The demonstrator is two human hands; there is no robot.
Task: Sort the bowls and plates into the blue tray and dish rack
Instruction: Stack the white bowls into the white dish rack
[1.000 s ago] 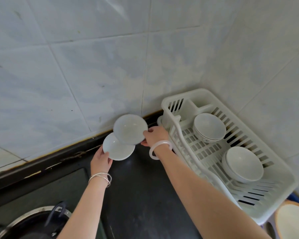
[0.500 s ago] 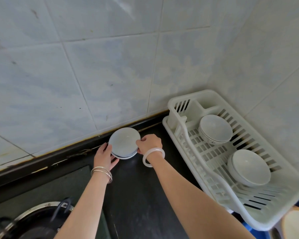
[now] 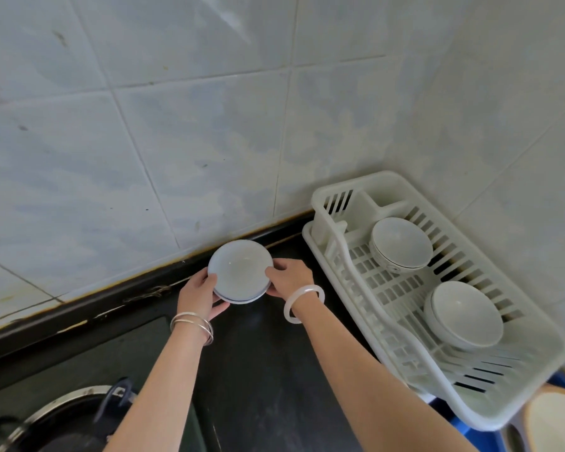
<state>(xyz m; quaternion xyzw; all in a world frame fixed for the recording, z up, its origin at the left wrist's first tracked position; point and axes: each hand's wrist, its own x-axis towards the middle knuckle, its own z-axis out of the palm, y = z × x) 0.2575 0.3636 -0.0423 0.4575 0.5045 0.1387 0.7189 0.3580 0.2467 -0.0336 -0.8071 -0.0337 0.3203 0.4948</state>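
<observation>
Plates (image 3: 240, 270): stacked, left of the dish rack (image 3: 346, 256), above the counter (image 3: 274, 370).
Left hand (image 3: 200, 293): curled around the stack's left rim.
Right hand (image 3: 289, 277): gripping its right rim.
Bowls (image 3: 402, 241): two inside the rack.

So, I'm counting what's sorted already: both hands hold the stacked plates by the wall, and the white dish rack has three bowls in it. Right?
Not quite. The head view shows two bowls in the white dish rack, not three. The rest holds: the left hand and right hand hold the stacked plates by the wall.
</observation>
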